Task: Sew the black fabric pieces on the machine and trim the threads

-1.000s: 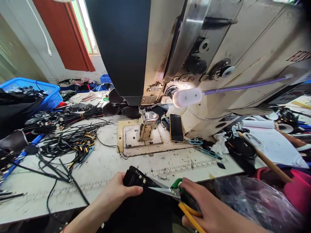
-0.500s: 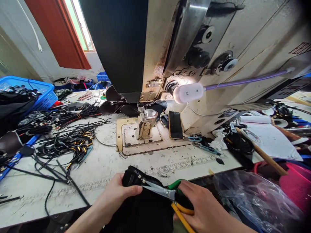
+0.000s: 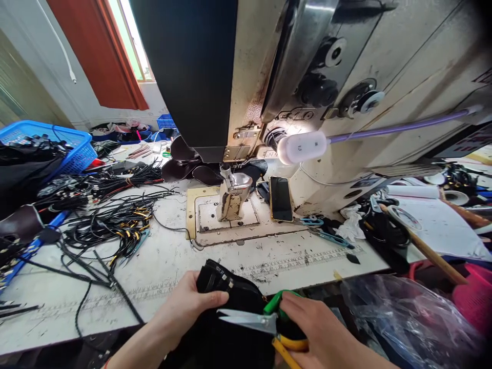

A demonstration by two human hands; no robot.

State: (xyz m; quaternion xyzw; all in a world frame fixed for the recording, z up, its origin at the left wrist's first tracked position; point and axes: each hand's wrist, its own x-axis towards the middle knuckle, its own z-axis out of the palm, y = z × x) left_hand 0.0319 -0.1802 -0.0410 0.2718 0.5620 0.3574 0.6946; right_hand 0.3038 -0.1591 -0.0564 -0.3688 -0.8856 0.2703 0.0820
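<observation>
My left hand (image 3: 192,303) pinches the upper left edge of a black fabric piece (image 3: 234,338), thumb on top. White print and two small pale bits show near its upper corner. In my right hand (image 3: 315,323) is a pair of scissors (image 3: 251,320) with green and yellow handles. Their blades point left over the black fabric, slightly apart, below my left thumb. The lower part of the fabric runs out of view at the bottom.
A post-bed sewing machine (image 3: 234,197) stands ahead under a lit lamp (image 3: 303,147). Beside the post leans a phone (image 3: 281,199). Black cords (image 3: 103,225) and a blue basket (image 3: 77,148) lie left; light-blue snips (image 3: 330,237), a plastic bag (image 3: 403,312) and paper (image 3: 442,220) lie right.
The scissors have moved down and slightly left, away from the fabric's upper edge near my left thumb. My left hand keeps its hold on the fabric. The view has shifted slightly.
</observation>
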